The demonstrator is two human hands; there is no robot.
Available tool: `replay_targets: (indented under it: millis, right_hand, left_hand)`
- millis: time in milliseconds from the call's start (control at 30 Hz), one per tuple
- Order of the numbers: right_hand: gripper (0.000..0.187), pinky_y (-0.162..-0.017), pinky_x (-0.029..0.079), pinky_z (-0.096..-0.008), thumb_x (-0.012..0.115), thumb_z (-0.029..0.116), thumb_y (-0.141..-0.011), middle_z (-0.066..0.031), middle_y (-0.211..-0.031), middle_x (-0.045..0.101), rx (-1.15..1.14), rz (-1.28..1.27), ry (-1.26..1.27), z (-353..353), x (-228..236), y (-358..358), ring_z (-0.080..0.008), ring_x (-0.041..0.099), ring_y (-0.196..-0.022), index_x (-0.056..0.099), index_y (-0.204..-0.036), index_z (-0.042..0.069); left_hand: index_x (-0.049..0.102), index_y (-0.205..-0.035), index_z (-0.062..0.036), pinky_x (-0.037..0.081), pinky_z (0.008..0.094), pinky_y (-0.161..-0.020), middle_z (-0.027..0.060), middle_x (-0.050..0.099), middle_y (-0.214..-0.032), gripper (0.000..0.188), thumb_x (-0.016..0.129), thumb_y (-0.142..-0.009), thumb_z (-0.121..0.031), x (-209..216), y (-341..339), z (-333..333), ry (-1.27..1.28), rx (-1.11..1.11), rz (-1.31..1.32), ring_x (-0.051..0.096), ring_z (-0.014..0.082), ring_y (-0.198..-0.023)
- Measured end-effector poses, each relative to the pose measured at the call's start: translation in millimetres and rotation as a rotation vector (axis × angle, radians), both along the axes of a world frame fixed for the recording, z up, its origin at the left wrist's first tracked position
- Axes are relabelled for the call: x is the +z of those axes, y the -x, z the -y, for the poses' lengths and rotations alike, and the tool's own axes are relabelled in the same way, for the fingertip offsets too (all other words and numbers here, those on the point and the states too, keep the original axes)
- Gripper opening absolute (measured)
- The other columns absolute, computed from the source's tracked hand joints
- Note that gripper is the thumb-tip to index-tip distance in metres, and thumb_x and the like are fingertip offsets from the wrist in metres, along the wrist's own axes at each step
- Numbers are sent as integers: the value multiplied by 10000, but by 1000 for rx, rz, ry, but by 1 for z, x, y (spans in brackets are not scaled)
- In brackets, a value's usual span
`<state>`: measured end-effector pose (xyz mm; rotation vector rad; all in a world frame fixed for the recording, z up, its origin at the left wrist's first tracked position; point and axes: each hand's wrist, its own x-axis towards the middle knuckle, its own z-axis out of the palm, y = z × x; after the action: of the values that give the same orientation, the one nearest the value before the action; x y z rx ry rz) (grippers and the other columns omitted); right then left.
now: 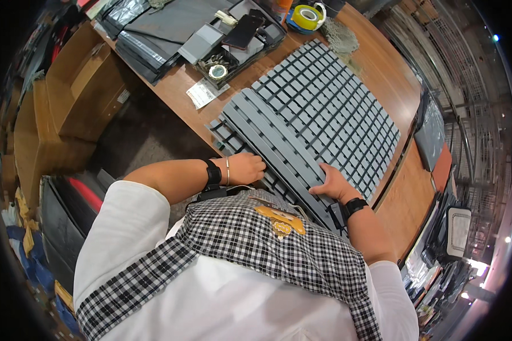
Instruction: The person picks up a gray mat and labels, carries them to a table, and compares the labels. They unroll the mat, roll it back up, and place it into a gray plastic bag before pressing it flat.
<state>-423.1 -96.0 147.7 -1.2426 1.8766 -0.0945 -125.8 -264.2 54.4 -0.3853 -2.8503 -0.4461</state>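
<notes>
- A grey plastic grid panel (318,113) lies flat on a brown wooden table (381,62), its near edge reaching the table's front edge, just in front of the person.
- A narrower grey slatted piece (267,145) rests along the panel's near-left side.
- The left hand (246,168) lies on the near-left end of the slatted piece, fingers curled loosely down onto the slats, not closed around anything.
- The right hand (334,184) presses flat on the panel's near edge, fingers spread and open, thumb pointing left along the slats.
- The panel sits under and beyond both sets of fingers.
- Each wrist wears 1 black band.
- Farther back stand a dark tray of small items (233,42) and a yellow tape roll (307,16).
- A cardboard box (68,96) sits left of the table.
</notes>
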Motion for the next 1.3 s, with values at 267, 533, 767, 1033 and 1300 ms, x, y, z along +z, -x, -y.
replay_targets:
  millis: [267,533,767,1033,1300]
  right_hand:
    - [994,-1120,320,-414,785,556,-668,-220,-1496,351,-80,14,-162,-5,20,22,-375,353,-1371,431,-1436,33]
    - [651,-1017,423,-411,711,379,-829,-199,-1297,562,-284,-221,231,-51,38,10,-352,521,-1210,522,-1332,11]
    - [673,-1101,252,-549,699,249,-820,-165,-1458,375,-220,-752,513,-156,31,-55,-372,345,-1354,424,-1409,75]
    - [778,-1136,271,-437,638,324,-898,-289,-1493,307,-1110,-673,668,-188,-8,28,-393,305,-1397,258,-1488,-11]
    - [696,-939,455,-329,760,377,-811,-175,-1198,628,-1479,-4,709,-160,32,36,-236,595,-1084,519,-1302,-54]
  left_hand:
    - [607,-855,-89,388,413,-934,62,555,-1062,132,597,-737,-147,53,39,14,30,92,-152,533,232,-1010]
    - [583,-1162,-153,209,591,-1139,-7,510,-1378,393,708,-804,-258,55,84,37,59,240,-86,438,220,-1290]
    - [515,-1337,-250,200,591,-1144,-35,536,-1344,485,654,-873,-245,89,120,54,103,164,51,458,182,-1275]
    - [605,-1270,-218,222,615,-1106,18,581,-1323,442,471,-963,-505,117,174,88,125,488,384,500,237,-1230]
    - [656,-1190,-22,385,470,-1034,203,643,-1194,762,572,-821,-684,32,119,202,-230,1189,-145,544,345,-1204]
